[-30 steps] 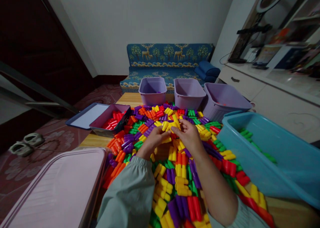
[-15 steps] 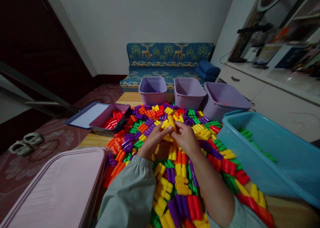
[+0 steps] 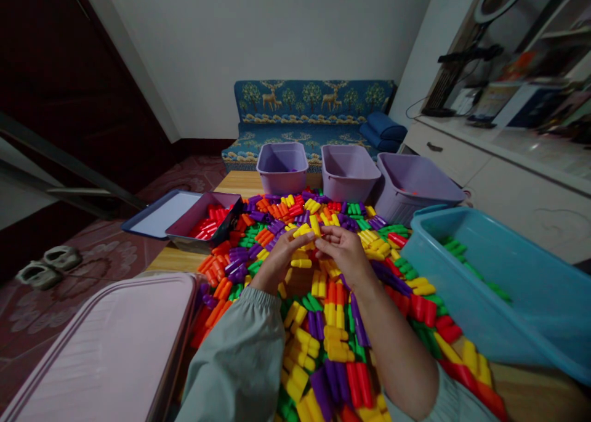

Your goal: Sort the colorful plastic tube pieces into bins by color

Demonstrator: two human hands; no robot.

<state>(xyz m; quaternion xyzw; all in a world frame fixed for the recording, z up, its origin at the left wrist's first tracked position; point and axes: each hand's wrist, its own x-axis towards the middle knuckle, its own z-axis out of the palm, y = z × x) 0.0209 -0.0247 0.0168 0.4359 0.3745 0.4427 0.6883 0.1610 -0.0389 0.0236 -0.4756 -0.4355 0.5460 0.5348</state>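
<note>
My left hand (image 3: pixel 279 260) is closed, thumb and fingers pinching yellow plastic building blocks (image 3: pixel 302 230) above the pile. Beside it, my right hand (image 3: pixel 345 254) curls its fingers at an upright yellow building block (image 3: pixel 314 225), which stands between the two hands. The fingers partly cover where these pieces meet, so I cannot tell whether they are joined. Just below the hands lies another yellow block (image 3: pixel 301 263). Bullet-shaped blocks in red, orange, green, purple and yellow spread all around, such as purple ones (image 3: pixel 323 382) and red ones (image 3: pixel 359 384) close to me.
Three lilac bins (image 3: pixel 282 185) (image 3: pixel 351 188) (image 3: pixel 399 200) line the table's far side. On the right stands a turquoise tub (image 3: pixel 462 305) with green blocks. An open tin (image 3: pixel 184 244) with red blocks and a pink lidded box (image 3: pixel 111 336) are on the left.
The hands have moved slightly apart, the left one a little leftward. The yellow block lying below them now shows more fully. The upright yellow block has shifted slightly left.
</note>
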